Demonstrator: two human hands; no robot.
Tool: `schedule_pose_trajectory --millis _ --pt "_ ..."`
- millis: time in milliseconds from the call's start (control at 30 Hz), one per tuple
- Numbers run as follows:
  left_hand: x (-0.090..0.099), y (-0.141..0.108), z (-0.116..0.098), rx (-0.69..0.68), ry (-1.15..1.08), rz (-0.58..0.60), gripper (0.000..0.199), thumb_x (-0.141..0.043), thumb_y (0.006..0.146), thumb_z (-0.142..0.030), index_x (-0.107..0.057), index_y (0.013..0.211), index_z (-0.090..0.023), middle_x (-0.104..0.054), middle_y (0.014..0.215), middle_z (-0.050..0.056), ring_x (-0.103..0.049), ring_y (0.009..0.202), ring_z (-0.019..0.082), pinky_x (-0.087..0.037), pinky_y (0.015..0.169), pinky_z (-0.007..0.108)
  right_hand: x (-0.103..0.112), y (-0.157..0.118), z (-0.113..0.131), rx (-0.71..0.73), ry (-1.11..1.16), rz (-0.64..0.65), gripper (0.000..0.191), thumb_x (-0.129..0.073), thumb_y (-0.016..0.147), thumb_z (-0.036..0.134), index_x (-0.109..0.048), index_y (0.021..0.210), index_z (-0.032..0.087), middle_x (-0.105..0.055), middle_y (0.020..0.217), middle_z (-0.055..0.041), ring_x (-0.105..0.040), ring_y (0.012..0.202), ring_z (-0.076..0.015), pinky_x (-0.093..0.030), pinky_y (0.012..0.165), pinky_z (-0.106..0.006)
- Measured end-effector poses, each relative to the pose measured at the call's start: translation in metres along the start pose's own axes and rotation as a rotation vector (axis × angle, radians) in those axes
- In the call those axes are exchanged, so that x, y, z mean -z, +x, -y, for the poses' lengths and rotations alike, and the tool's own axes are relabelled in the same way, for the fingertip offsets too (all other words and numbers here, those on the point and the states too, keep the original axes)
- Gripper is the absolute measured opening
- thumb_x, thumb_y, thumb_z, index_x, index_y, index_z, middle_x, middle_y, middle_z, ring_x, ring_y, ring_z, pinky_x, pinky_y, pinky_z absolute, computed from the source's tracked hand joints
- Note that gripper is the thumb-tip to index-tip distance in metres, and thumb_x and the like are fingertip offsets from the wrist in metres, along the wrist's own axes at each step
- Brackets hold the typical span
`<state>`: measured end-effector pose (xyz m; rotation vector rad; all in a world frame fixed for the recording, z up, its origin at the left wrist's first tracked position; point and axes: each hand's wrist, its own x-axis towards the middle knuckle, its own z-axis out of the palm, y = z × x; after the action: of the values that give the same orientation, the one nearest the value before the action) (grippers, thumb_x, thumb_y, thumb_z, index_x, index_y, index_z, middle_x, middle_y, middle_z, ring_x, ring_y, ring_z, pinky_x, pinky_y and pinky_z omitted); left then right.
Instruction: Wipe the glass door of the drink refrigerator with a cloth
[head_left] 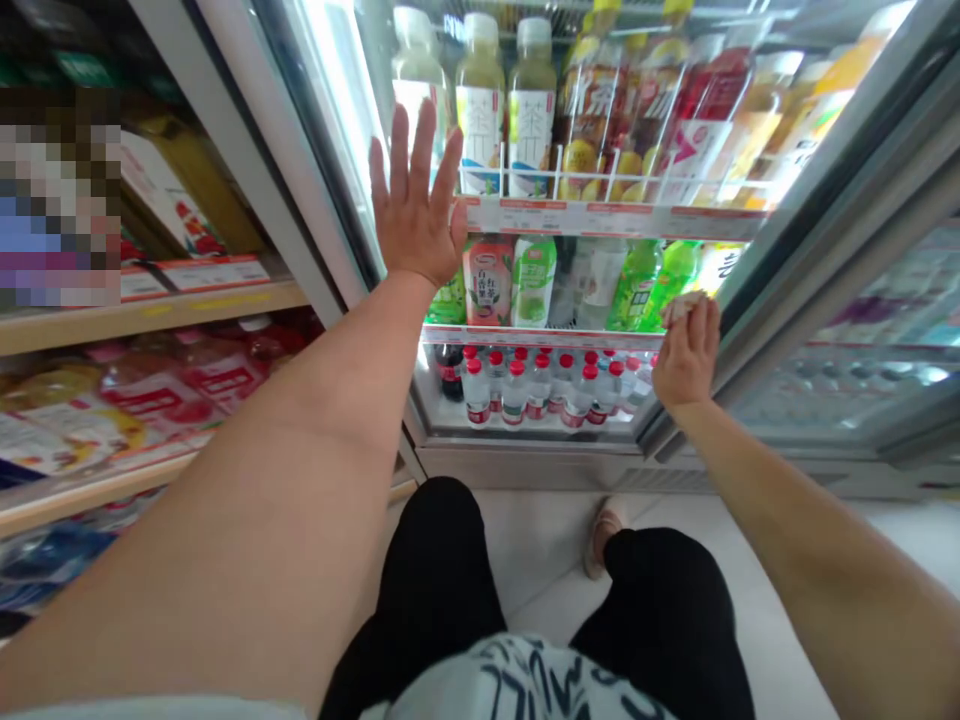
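Observation:
My left hand [420,205] is raised with its fingers spread, palm toward the glass door [581,385] of a lit drinks cooler. It appears to rest flat on the glass, in front of tea bottles [480,110] on the upper shelf. Lower on the right side, near the metal door frame [757,270], my right hand [688,355] has its fingers bent over a pale, crumpled cloth [686,308]. The cloth seems pressed to the glass, beside green bottles [637,285]. Most of it is hidden under the fingers.
Small red-capped water bottles [514,390] fill the cooler's bottom. On the left, an open shelf [225,300] carries cartons and pink drink bottles [150,370]. Another glass cooler door [847,370] stands at the right. My legs and one shoe [602,535] are above the tiled floor [540,570].

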<state>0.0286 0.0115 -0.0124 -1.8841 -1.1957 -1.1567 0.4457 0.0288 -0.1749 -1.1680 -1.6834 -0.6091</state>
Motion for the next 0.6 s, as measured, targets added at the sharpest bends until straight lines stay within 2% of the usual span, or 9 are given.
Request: schedule_pose_trajectory --millis 67,133,200,267,333,400,467,600 --pt "-0.001 -0.001 0.003 -0.040 0.056 -0.023 0.074 -0.025 0.105 -0.065 -0.023 0.164 -0.021 0.008 0.172 -0.015 0.016 0.159 0.023 0.020 0.129 0.055 0.003 -0.015 -0.007 0.046 -0.059 0.102 0.049 -0.035 0.101 0.027 -0.061 0.140 0.009 -0.048 0.158 -0.0212 -0.028 0.157 -0.0298 -0.031 0.124 -0.057" --pt "-0.004 -0.001 0.008 -0.084 0.145 -0.053 0.070 -0.022 0.107 -0.060 -0.020 0.165 -0.022 0.015 0.171 -0.017 0.016 0.159 0.021 0.016 0.130 0.053 0.011 0.002 -0.023 0.069 -0.086 0.109 0.049 -0.038 0.100 0.024 -0.060 0.142 0.014 -0.047 0.160 -0.0161 -0.028 0.157 -0.0287 -0.027 0.126 -0.057" --pt "-0.008 -0.001 0.012 -0.110 0.209 -0.075 0.067 -0.024 0.108 -0.055 -0.017 0.166 -0.022 0.023 0.168 -0.019 0.017 0.158 0.020 0.015 0.131 0.051 0.019 0.039 -0.043 0.027 -0.052 -0.021 0.051 -0.038 0.099 0.025 -0.058 0.145 0.014 -0.044 0.162 -0.0155 -0.024 0.159 -0.0279 -0.023 0.128 -0.055" --pt "-0.011 0.000 0.014 -0.107 0.239 -0.093 0.067 -0.030 0.107 -0.053 -0.018 0.166 -0.023 0.027 0.166 -0.020 0.017 0.158 0.022 0.015 0.131 0.051 0.021 0.076 -0.060 -0.097 0.040 -0.180 0.055 -0.037 0.100 0.027 -0.053 0.149 0.008 -0.041 0.163 -0.0188 -0.023 0.159 -0.0291 -0.021 0.129 -0.050" --pt "-0.012 0.000 0.014 -0.080 0.231 -0.086 0.069 -0.037 0.105 -0.051 -0.020 0.165 -0.022 0.023 0.168 -0.019 0.016 0.158 0.023 0.017 0.131 0.051 0.017 0.094 -0.065 -0.227 0.105 -0.271 0.058 -0.033 0.101 0.026 -0.048 0.152 0.004 -0.040 0.162 -0.0213 -0.023 0.158 -0.0300 -0.020 0.129 -0.047" --pt "-0.011 0.001 0.012 -0.054 0.183 -0.073 0.071 -0.041 0.104 -0.050 -0.022 0.165 -0.021 0.014 0.172 -0.016 0.014 0.159 0.023 0.018 0.131 0.051 0.009 0.085 -0.058 -0.288 0.115 -0.281 0.059 -0.030 0.101 0.025 -0.045 0.153 0.002 -0.039 0.162 -0.0239 -0.024 0.158 -0.0305 -0.020 0.129 -0.048" --pt "-0.009 0.000 0.011 -0.044 0.119 -0.058 0.071 -0.043 0.103 -0.052 -0.024 0.164 -0.020 0.008 0.173 -0.015 0.014 0.159 0.022 0.019 0.131 0.049 0.001 0.054 -0.043 -0.283 0.099 -0.249 0.057 -0.030 0.101 0.026 -0.047 0.152 0.003 -0.041 0.160 -0.0253 -0.027 0.157 -0.0313 -0.024 0.128 -0.051" --pt "-0.006 0.000 0.011 -0.044 0.066 -0.047 0.072 -0.044 0.101 -0.051 -0.022 0.165 -0.027 0.014 0.167 -0.022 0.014 0.160 0.021 0.019 0.131 0.052 -0.008 -0.013 -0.019 -0.242 0.084 -0.167 0.052 -0.031 0.106 0.033 -0.044 0.154 0.017 -0.042 0.159 -0.0221 -0.036 0.152 -0.0367 -0.039 0.119 -0.064"
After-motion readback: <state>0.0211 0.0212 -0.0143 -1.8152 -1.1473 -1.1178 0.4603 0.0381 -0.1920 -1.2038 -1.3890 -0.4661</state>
